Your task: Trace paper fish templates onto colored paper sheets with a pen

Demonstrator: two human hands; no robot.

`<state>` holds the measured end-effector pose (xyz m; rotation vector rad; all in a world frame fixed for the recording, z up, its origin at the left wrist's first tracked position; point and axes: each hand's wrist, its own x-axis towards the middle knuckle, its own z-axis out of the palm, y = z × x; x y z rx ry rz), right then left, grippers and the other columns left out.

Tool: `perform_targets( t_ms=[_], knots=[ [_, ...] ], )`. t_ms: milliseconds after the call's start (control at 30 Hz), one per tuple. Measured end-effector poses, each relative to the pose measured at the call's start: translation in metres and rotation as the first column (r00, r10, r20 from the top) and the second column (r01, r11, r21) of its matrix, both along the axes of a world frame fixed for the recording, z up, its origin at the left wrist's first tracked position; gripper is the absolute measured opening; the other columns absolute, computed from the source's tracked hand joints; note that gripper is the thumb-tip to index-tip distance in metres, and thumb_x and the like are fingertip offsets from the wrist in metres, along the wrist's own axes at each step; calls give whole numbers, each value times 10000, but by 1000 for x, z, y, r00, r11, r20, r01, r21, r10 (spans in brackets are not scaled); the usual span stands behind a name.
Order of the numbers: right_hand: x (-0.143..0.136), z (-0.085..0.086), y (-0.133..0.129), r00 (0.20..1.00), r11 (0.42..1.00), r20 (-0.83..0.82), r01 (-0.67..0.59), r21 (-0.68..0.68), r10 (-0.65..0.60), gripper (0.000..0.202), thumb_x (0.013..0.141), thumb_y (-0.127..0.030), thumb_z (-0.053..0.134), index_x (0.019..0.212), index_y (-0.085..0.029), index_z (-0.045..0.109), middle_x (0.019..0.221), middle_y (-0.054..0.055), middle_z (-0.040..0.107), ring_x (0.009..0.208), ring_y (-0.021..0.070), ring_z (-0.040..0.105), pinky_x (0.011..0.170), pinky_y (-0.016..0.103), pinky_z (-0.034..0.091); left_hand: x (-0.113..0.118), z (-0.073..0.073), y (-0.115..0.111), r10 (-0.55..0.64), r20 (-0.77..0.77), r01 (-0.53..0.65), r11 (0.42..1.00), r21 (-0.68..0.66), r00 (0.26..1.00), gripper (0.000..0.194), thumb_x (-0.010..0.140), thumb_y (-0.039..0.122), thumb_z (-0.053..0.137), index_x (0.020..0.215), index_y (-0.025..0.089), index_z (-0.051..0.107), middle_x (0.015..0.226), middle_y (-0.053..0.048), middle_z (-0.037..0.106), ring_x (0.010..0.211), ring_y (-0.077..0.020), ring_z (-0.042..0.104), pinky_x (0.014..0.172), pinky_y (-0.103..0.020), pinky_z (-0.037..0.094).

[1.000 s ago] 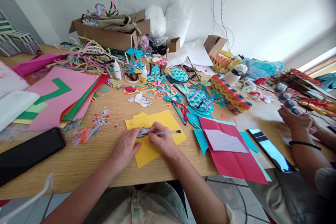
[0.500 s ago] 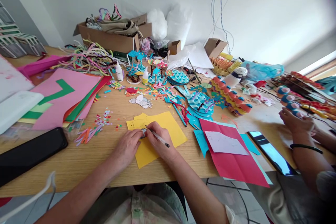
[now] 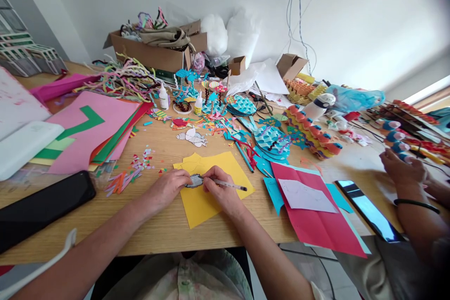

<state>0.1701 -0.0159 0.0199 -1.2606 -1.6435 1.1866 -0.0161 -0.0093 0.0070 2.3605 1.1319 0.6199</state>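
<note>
My right hand (image 3: 222,192) grips a pen (image 3: 234,185) with a clear barrel and a black end, its tip at the right end of a small dark-edged paper cutout (image 3: 194,181). The fingers of my left hand (image 3: 172,187) are closed at the cutout's left end, holding it against the yellow paper (image 3: 225,168). Faint drawn outlines show on the paper's upper left part. Just beyond lies a white paper fish shape (image 3: 191,137) with drawn lines.
Left are coloured sheets (image 3: 105,108), paper scraps (image 3: 130,176) and a black phone (image 3: 45,208). Glue bottles (image 3: 163,97) and blue paper crafts (image 3: 272,138) stand behind. Right are a red sheet (image 3: 316,229), another phone (image 3: 369,210) and another person's hands (image 3: 404,168) holding a blue-pink craft piece.
My hands have drawn apart slightly, leaving more of the cutout visible. The pen has swung flatter, its back end further right. The whole view has shifted a little.
</note>
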Motion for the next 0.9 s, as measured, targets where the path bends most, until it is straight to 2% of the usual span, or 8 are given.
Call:
perform_targets(
  t_ms=[67,167,333,900],
  knots=[
    [1,1,-3,998,998,3,-66,-24,66,37,700,-176,452,703,-197,482,510,-62,485,459,85,427,455,184,337,0,-3,0,15,15,-15,1000,2,1000,280,784,82,424,868,213,657,898,-33,652,853,-154,597,760,-274,475],
    [0,0,-6,987,991,94,-131,22,129,66,669,-139,462,695,-191,493,519,-73,452,447,67,375,433,166,293,-1,-8,0,27,28,-27,1000,-5,999,275,770,75,443,866,218,657,914,-31,653,873,-158,595,784,-287,475],
    [-6,0,-7,978,988,175,-131,80,115,67,665,-130,466,656,-194,485,508,-74,428,441,66,354,436,171,280,-2,-9,2,23,32,-23,1000,-4,999,270,765,59,449,856,209,655,904,-36,654,863,-160,602,787,-292,479],
    [-8,1,-4,964,980,225,-169,105,142,75,674,-119,468,663,-190,490,522,-67,429,456,72,360,466,177,290,-2,-4,2,-25,51,26,1000,-11,998,325,773,44,372,869,190,646,893,-45,642,859,-153,593,763,-274,473]
  ],
)
